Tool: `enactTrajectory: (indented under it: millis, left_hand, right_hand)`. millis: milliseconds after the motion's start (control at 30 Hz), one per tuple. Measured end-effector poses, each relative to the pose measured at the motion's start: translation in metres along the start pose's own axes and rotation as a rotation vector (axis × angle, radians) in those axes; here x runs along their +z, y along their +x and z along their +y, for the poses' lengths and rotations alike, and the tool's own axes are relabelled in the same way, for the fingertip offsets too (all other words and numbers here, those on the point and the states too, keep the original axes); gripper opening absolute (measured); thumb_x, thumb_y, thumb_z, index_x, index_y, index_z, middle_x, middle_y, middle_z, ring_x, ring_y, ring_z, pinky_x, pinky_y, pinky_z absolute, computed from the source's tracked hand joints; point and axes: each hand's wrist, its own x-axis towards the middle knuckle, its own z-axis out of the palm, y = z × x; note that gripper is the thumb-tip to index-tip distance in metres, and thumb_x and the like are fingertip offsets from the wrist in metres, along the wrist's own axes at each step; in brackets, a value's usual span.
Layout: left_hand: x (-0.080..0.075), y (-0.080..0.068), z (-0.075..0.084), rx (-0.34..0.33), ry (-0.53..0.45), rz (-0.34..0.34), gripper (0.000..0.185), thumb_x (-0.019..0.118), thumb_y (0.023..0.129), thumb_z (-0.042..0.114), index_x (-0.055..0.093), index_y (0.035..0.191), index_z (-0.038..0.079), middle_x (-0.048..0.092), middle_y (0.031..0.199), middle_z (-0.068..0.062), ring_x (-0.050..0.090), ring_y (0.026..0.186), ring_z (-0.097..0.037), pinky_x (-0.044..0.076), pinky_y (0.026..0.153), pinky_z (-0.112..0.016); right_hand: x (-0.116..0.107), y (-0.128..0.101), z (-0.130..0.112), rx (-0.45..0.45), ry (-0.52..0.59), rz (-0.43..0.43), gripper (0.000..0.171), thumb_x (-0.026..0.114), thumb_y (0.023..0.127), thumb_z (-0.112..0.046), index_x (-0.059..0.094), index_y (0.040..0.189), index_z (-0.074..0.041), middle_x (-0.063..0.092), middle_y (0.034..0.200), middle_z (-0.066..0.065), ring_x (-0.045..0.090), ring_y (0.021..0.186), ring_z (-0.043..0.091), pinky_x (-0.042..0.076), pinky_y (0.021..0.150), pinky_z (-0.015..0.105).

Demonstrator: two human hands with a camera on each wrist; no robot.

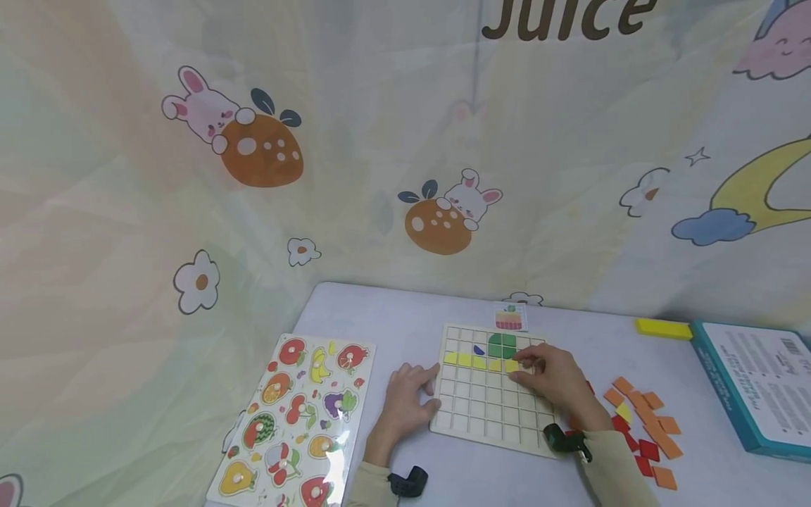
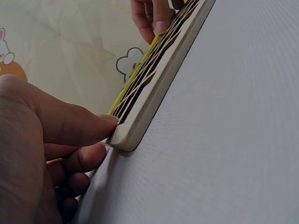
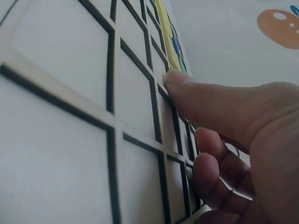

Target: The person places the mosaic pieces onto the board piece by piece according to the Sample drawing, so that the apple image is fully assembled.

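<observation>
A pale wooden grid board (image 1: 488, 405) lies on the table with a row of yellow square tiles (image 1: 464, 360) across it. Above the row sit green pieces (image 1: 502, 345) and a small blue piece (image 1: 479, 350). My left hand (image 1: 405, 401) grips the board's left edge, its thumb (image 2: 88, 126) on the top near a corner. At the row's right end my right hand (image 1: 551, 377) pinches a yellow tile (image 1: 511, 366) between thumb and fingers, low over the cells. In the right wrist view, the thumb (image 3: 205, 102) hides that tile.
Loose orange tiles (image 1: 659, 436) and red tiles (image 1: 648, 451) lie right of the board, partly behind the right forearm. A picture card (image 1: 510, 317) touches the back edge. A fruit puzzle board (image 1: 253, 461) lies left; a teal box (image 1: 754, 387) and yellow bar (image 1: 663, 329) lie far right.
</observation>
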Motion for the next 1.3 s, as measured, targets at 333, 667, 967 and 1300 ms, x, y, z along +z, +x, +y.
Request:
enactTrajectory:
  millis: [333,667,967,1300]
  left_hand:
    - [-0.001,-0.001,0.0,-0.014,0.0,-0.01,0.064,0.08,0.079,0.018,0.068,0.143,0.014,0.05,0.077,0.017,0.039,0.085,-0.003,0.033,0.081,-0.027]
    - [0.0,0.0,0.0,-0.012,-0.005,-0.008,0.064,0.08,0.079,0.017,0.069,0.142,0.014,0.052,0.077,0.016,0.038,0.084,-0.003,0.033,0.082,-0.028]
    - [0.002,-0.001,0.002,-0.005,0.011,-0.01,0.064,0.08,0.079,0.018,0.069,0.142,0.015,0.051,0.077,0.017,0.039,0.084,-0.003,0.033,0.081,-0.028]
    - [0.002,-0.001,0.001,-0.02,0.03,-0.006,0.065,0.08,0.08,0.019,0.068,0.143,0.017,0.049,0.077,0.019,0.039,0.085,-0.003,0.034,0.082,-0.028]
  right_hand:
    - [0.002,-0.001,0.003,-0.003,0.005,0.037,0.034,0.088,0.086,-0.03,0.08,0.114,-0.013,0.069,0.094,0.002,0.052,0.078,0.019,0.04,0.062,0.027]
    - [0.004,-0.004,0.006,-0.015,0.03,0.063,0.033,0.089,0.086,-0.031,0.082,0.115,-0.016,0.069,0.093,0.0,0.053,0.081,0.019,0.042,0.065,0.026]
    - [-0.04,-0.032,0.035,0.02,-0.03,0.137,0.038,0.084,0.091,-0.034,0.079,0.117,-0.008,0.073,0.094,0.004,0.057,0.079,0.018,0.045,0.059,0.025]
    - [-0.082,-0.071,0.073,0.422,-0.14,0.111,0.071,0.089,0.081,-0.046,0.066,0.126,0.005,0.072,0.105,0.024,0.064,0.08,0.023,0.057,0.061,0.034]
